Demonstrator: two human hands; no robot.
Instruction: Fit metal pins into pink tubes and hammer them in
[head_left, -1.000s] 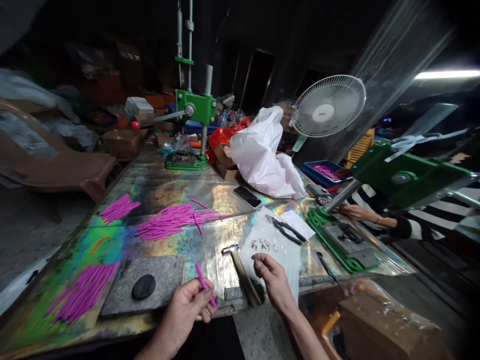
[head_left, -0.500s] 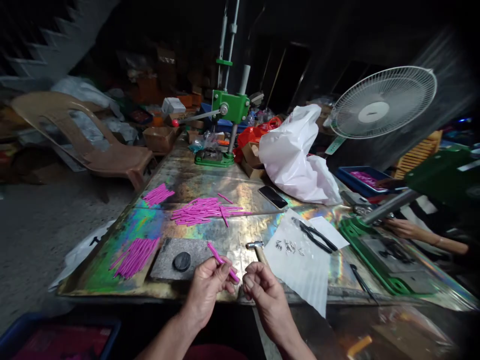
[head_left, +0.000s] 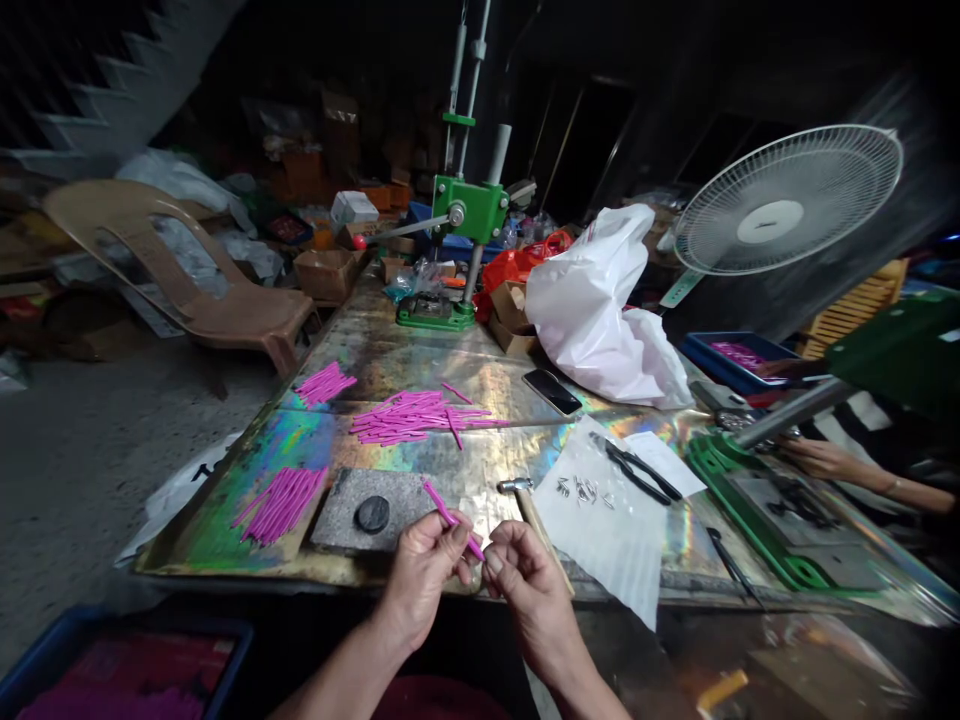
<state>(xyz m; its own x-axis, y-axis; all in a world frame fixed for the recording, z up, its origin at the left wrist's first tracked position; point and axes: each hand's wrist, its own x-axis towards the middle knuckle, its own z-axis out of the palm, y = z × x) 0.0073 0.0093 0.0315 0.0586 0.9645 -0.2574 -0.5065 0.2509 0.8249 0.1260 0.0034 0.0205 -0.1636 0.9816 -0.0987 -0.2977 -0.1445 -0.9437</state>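
Note:
A thin pink tube (head_left: 438,498) slants through the fingers of my left hand (head_left: 420,575), which is closed on it. My right hand (head_left: 534,588) is pinched at the tube's lower right end; whatever its fingertips hold is too small to make out. Left of my hands lies a grey stone block (head_left: 337,520) with a black round disc (head_left: 372,514) on top. A small hammer (head_left: 517,485) rests just beyond my right hand, its handle partly covered. Small metal pieces (head_left: 581,490) are scattered on a white sheet (head_left: 634,565) to the right.
Pink tubes lie in a middle heap (head_left: 405,415) and two bundles at left. Pliers (head_left: 637,468), a phone (head_left: 552,391) and a white bag (head_left: 592,310) are on the table. Green presses (head_left: 472,210) stand behind and right. Another person's hand (head_left: 825,460) is at the right press.
My right fingertips have come closer and now meet the lower end of the pink tube. The whole view has shifted slightly; the table items appear otherwise unmoved.

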